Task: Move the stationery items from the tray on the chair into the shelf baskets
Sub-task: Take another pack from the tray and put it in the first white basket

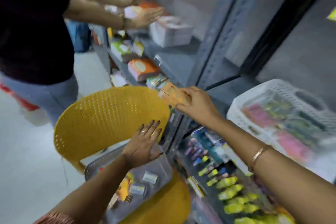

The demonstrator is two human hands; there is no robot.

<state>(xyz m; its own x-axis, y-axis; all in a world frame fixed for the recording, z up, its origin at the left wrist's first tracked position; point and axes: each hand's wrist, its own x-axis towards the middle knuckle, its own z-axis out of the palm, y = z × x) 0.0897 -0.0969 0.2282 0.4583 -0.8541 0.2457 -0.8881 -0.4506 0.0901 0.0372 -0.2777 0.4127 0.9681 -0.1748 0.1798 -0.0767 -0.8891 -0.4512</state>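
the right hand (195,103) is clamping its fingers on an orange packet (172,95), carrying it over the chair (109,114) toward the shelf, presumably for the white basket (269,92); the left hand (145,142), fingers spread and empty, is hovering above the tray (101,162), likely steadying it.

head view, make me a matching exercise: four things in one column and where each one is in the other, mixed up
Things:
1. orange packet
2. left hand
3. grey tray
4. white basket

Places:
A. on the yellow chair's seat
B. on the shelf at the right
C. pinched in the right hand
D. open, above the tray's far end

Pairs: 1-C, 2-D, 3-A, 4-B
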